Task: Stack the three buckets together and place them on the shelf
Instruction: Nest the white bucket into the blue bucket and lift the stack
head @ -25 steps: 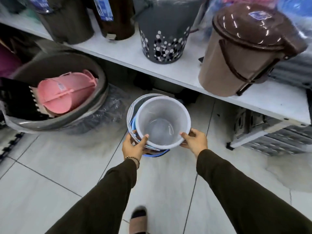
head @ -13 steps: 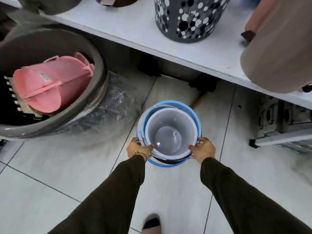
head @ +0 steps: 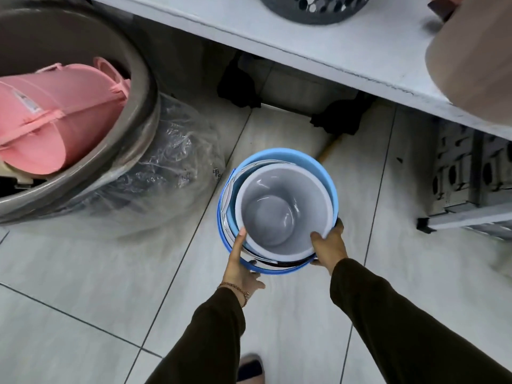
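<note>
Buckets [head: 279, 212] sit nested over the tiled floor [head: 83, 286] below the white shelf [head: 318, 42], a grey-white one inside a blue one, and I see my left hand [head: 239, 268] resting loosely on the near-left rim while my right hand [head: 329, 246] grips the right rim. Around them: a big grey tub [head: 138, 112] in clear plastic holding a pink bin [head: 55, 117] to the left, a dotted grey basket [head: 315, 8] and tan bin [head: 473, 59] occupying the shelf, and metal racking [head: 471, 176] at right. Any labels are too blurred to read.
</note>
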{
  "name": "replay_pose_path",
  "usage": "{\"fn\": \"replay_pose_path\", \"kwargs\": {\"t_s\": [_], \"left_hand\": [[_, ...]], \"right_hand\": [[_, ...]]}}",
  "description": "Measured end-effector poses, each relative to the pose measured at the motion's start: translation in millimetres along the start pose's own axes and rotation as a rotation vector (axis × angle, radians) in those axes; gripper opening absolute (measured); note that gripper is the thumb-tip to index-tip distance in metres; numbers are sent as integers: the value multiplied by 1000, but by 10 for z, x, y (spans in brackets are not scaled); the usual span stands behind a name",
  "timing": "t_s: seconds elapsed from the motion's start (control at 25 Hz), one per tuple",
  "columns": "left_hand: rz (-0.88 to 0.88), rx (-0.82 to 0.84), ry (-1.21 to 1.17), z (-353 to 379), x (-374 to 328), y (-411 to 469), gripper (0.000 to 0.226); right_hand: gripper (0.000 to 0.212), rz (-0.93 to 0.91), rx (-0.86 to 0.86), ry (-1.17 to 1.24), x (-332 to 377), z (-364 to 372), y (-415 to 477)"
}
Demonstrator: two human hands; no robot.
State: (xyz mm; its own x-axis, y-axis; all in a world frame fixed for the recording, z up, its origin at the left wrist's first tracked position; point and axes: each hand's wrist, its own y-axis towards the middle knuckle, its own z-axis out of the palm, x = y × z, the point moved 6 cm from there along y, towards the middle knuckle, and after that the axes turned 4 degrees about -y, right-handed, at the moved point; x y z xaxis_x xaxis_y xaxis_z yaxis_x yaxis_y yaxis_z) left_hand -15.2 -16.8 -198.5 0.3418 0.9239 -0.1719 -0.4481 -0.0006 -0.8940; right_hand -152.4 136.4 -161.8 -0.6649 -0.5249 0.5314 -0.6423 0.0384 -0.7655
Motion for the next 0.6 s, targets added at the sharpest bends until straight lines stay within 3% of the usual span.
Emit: {"fn": "replay_pose_path", "kwargs": {"t_s": [0.2,0.36,0.4,0.6], "left_hand": [[79,-28,-6,-92,107,-5,97],[-26,-71,293,-295,192,-183,121],[5,-84,361,-327,207,-272,118],[315,-98,300,-190,-12,-861,74]], "right_hand": [[56,63,9,22,-146,-149,-5],[45,104,-42,86,-497,-285,-151],[42,105,-60,116,-593,-316,-225],[41,101,-147,242,-885,-499,-857]]}}
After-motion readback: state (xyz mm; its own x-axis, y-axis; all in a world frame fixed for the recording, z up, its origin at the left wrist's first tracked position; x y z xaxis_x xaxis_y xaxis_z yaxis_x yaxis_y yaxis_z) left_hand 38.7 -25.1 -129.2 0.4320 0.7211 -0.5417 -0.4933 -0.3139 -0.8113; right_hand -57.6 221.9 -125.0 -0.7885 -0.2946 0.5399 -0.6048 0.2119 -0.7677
